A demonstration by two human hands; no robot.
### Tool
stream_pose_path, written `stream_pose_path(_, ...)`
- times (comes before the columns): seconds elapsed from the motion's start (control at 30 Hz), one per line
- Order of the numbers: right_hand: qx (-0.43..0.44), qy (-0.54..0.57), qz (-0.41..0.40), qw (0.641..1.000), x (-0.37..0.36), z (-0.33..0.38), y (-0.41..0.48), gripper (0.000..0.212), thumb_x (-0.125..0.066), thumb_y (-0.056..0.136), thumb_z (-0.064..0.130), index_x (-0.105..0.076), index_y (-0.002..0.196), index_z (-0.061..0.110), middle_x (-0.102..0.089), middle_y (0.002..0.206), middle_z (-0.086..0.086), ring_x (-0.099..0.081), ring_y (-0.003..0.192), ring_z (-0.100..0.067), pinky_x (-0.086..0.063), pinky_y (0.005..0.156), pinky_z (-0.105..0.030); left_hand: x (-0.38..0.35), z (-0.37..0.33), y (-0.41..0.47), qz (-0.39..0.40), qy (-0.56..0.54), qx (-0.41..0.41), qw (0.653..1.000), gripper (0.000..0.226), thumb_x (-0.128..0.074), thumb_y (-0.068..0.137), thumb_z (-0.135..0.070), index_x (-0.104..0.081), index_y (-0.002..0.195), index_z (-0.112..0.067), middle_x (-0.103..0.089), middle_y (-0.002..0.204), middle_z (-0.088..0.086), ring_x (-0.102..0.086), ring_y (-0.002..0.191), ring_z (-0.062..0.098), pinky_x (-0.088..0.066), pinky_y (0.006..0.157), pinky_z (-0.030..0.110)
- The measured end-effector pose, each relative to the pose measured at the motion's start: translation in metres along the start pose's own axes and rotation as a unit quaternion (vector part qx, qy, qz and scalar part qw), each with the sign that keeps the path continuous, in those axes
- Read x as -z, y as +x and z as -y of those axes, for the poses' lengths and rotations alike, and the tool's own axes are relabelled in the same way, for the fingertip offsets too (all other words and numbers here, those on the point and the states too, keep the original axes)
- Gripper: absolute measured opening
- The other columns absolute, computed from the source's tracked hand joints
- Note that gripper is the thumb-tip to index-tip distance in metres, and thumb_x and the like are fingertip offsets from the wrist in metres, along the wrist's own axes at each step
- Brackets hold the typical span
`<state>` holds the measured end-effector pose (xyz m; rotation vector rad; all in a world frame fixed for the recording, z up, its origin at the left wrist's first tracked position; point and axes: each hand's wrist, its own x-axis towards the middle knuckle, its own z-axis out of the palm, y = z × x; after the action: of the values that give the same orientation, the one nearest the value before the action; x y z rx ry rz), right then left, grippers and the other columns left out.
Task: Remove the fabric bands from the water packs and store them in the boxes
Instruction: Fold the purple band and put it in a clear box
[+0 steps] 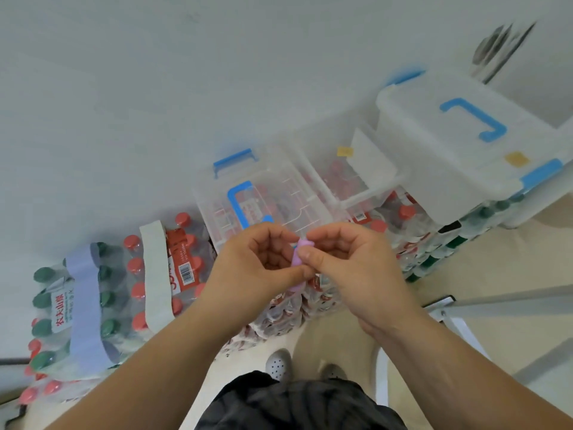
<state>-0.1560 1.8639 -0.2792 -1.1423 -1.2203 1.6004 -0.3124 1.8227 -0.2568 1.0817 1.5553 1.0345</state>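
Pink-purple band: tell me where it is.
Head view, centre: the rolled band is pinched between the left hand and right hand, just in front of the clear box.

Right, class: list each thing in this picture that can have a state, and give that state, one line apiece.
Pink band: rolled up, off its pack, pinched by both hands.
Left hand: pinching the pink band.
Right hand: pinching the pink band.
Lavender band: on the green-capped pack.
White band: on the red-capped pack.
Clear box: lid shut.
White box: lid shut.
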Motion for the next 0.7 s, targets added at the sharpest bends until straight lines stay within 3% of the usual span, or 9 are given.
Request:
stream_pose_path(0.1,-0.003,-0.035,-0.049,0.998,0.003,-0.008,0.011,0.015,-0.082,0.082,0.007,-0.076,0.086,0.021,-0.079,0.079,-0.005,-0.076,0.075,-0.016,-0.062,0.075,-0.031,0.015,0.01,0.016,-0.027,0.082,-0.008,0.996,0.027,-0.084,0.077,-0.013,-0.074,0.099,-0.024,-0.074,0.083,0.004,-0.07,0.078,0.024,-0.061,0.074,0.031)
stream_pose_path(0.17,-0.011,-0.054,-0.084,0.995,0.005,-0.014,0.016,0.014,-0.084,0.081,0.011,-0.077,0.084,0.022,-0.079,0.081,-0.004,-0.076,0.079,-0.02,-0.064,0.079,-0.04,0.027,0.018,0.027,-0.059,0.188,-0.04,0.98,0.017,-0.083,0.078,-0.023,-0.075,0.091,-0.032,-0.073,0.079,-0.006,-0.065,0.071,0.008,-0.054,0.068,0.018)
stream_pose_path(0.27,-0.022,-0.071,-0.114,0.991,0.003,-0.019,0.019,0.013,-0.084,0.081,0.012,-0.077,0.086,0.021,-0.078,0.082,-0.005,-0.076,0.083,-0.025,-0.064,0.078,-0.04,0.041,0.024,0.037,-0.021,0.311,-0.096,0.945,0.018,-0.085,0.074,-0.034,-0.075,0.089,-0.035,-0.068,0.083,-0.015,-0.061,0.075,0.002,-0.045,0.066,0.01)
stream_pose_path(0.43,-0.03,-0.074,-0.14,0.987,-0.013,-0.027,0.018,0.011,-0.082,0.082,0.01,-0.075,0.086,0.018,-0.077,0.081,-0.004,-0.074,0.077,-0.015,-0.06,0.072,-0.027,0.047,0.031,0.048,0.093,0.387,-0.199,0.895,0.031,-0.087,0.068,-0.035,-0.078,0.096,-0.027,-0.065,0.083,-0.011,-0.057,0.078,0.006,-0.051,0.077,0.03)
stream_pose_path(0.7,-0.036,-0.045,-0.177,0.983,-0.026,-0.034,0.018,0.012,-0.079,0.084,0.005,-0.071,0.087,0.013,-0.073,0.079,-0.005,-0.07,0.073,-0.013,-0.061,0.072,-0.029,0.057,0.041,0.051,0.158,0.413,-0.297,0.846,0.04,-0.072,0.068,-0.028,-0.075,0.107,-0.02,-0.066,0.09,-0.002,-0.063,0.085,0.022,-0.053,0.078,0.039)
